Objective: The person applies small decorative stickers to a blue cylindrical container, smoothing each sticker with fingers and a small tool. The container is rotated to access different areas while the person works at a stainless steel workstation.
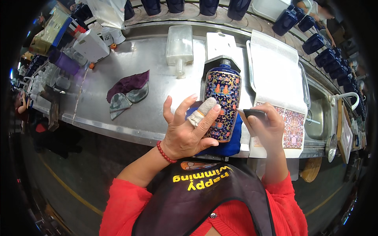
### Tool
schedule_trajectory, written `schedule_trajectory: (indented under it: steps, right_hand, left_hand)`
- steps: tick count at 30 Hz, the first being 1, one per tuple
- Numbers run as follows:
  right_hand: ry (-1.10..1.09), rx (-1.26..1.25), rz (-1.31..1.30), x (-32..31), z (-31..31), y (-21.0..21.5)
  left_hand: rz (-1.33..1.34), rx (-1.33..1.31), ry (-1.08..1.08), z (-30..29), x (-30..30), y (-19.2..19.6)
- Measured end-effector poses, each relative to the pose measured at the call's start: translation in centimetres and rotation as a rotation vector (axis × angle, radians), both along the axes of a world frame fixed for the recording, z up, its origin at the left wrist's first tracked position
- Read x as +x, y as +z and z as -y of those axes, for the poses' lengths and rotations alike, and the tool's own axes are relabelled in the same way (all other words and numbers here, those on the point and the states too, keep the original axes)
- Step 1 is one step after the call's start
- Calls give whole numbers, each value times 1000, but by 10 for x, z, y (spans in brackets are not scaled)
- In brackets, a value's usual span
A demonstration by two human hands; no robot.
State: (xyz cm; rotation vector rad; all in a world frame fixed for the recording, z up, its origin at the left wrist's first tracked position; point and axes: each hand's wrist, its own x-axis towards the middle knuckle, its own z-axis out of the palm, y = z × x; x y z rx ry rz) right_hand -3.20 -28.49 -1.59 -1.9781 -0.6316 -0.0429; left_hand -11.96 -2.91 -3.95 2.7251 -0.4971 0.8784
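Observation:
A dark blue bottle (223, 84) with a colourful floral pattern lies tilted in front of me, its neck pointing away and its lower end over a blue cloth (235, 143). My left hand (185, 131) rests along the bottle's left side with its fingers spread. One of its fingers is wrapped in a grey-white cloth cover (202, 112), which lies against the pattern. Just right of the bottle, my right hand (269, 128) pinches a thin, dark, flat scraper (248, 120), held close to the bottle's side. The exact shape of the scraper is partly hidden by my fingers.
At right, white paper (275, 59) lies on a tray, with patterned sheets (293, 128) near its front. A clear square bottle (179, 47) stands behind; purple and grey cloths (128, 90) lie left. A sink (319, 98) is far right; blue bottles (238, 8) line the back.

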Motion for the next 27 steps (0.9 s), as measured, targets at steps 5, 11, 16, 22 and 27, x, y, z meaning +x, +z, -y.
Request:
schedule_trajectory:
  steps: [5, 11, 16, 22, 27]
  right_hand:
    - [10, 37, 100, 3, -8, -1]
    - [169, -188, 568, -4, -18, 14]
    - [567, -198, 477, 2, -32, 45]
    - [366, -303, 794, 6, -56, 62]
    - [472, -103, 179, 19, -40, 50]
  left_hand:
    - [77, -33, -139, 8, -8, -9]
    - [114, -77, -188, 4, -24, -19]
    - [190, -83, -205, -2, -36, -25]
    - [152, -175, -177, -3, -40, -28]
    - [139, -290, -162, -3, -25, -20]
